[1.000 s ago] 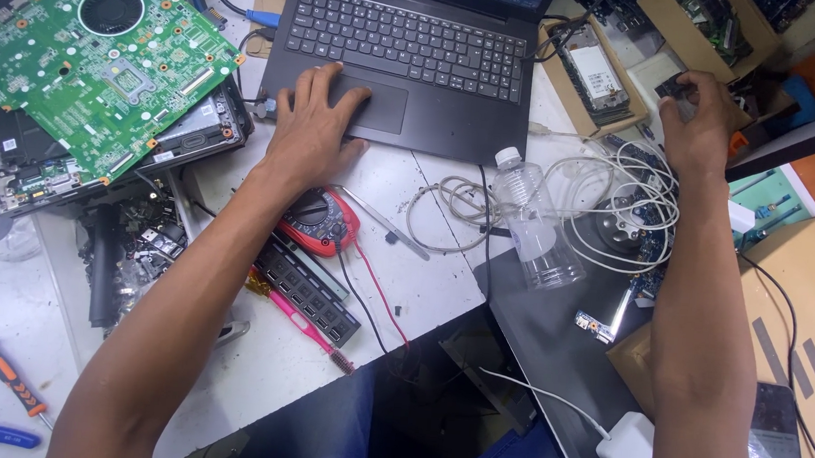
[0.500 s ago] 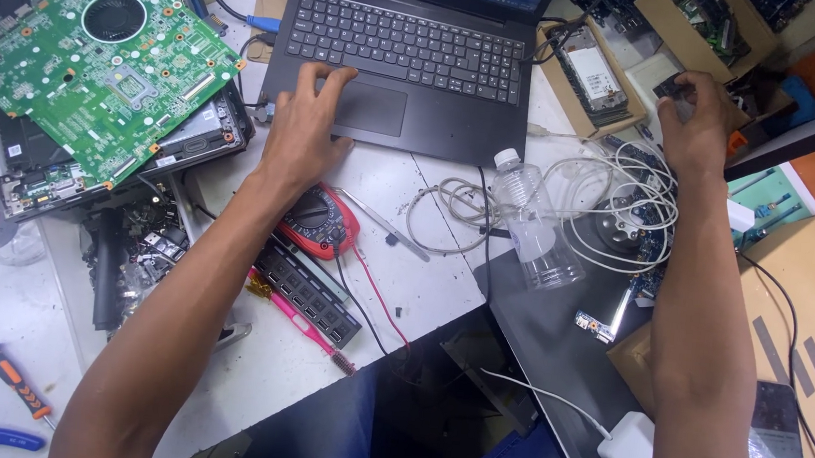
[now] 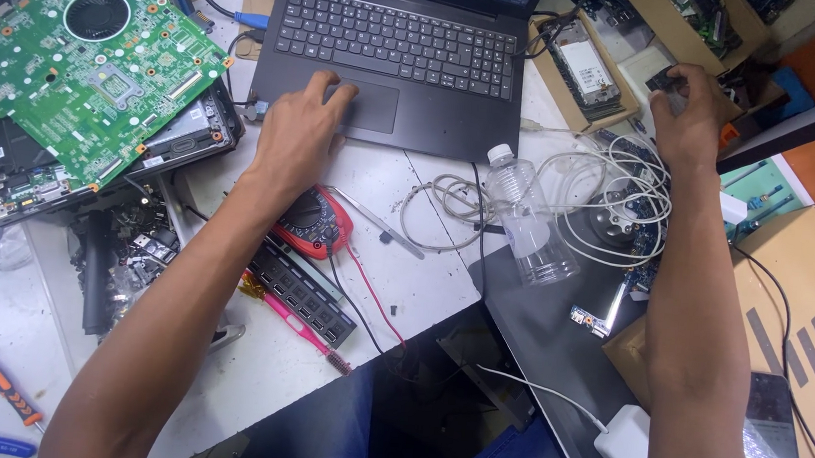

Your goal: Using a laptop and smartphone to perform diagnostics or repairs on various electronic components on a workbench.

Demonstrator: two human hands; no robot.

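A dark grey open laptop (image 3: 411,55) sits at the top centre of the white bench. My left hand (image 3: 301,133) rests on its palm rest, fingertips at the left edge of the touchpad (image 3: 373,106). My right hand (image 3: 686,115) reaches to the upper right and closes around a small dark object (image 3: 664,79), partly hidden by the fingers. Below that hand lies a tangle of white cables (image 3: 613,202) over a small circuit board.
A green motherboard with fan (image 3: 92,54) lies on an opened laptop base at upper left. A clear plastic bottle (image 3: 532,224), a red multimeter (image 3: 316,222), a black port strip (image 3: 304,292), an orange screwdriver (image 3: 3,386) and cardboard boxes (image 3: 798,318) crowd the bench.
My left hand slid slightly left on the palm rest. The view shifted and drew closer. My right hand stays at the upper right on the small dark object.
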